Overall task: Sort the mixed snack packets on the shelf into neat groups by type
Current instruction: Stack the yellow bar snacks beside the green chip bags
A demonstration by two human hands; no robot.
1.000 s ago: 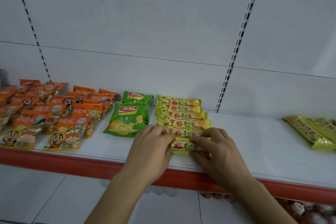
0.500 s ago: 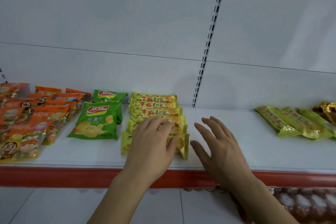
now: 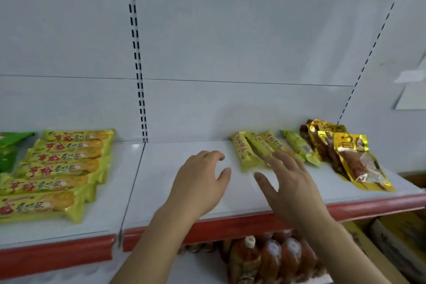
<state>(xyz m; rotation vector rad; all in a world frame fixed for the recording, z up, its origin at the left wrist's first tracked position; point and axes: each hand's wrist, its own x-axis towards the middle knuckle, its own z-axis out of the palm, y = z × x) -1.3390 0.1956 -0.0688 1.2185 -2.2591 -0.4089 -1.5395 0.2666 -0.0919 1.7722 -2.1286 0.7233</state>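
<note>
A neat stack of yellow-green biscuit packets with red lettering lies on the left part of the white shelf. Several loose packets of the same kind lie slanted at the shelf's back right. Gold foil packets with brown contents sit right of them. My left hand hovers over the bare shelf middle, fingers loosely bent, holding nothing. My right hand is spread open just in front of the loose packets, its fingertips over their near ends, gripping nothing.
A green chip bag shows at the far left edge. The shelf has a red front lip. Below it stand several bottles and a cardboard box. Slotted uprights run up the white back panel.
The view has swung right; both hands left the stacked packets and moved right across the shelf. The loose yellow-green packets and gold packets are now near my right hand.
</note>
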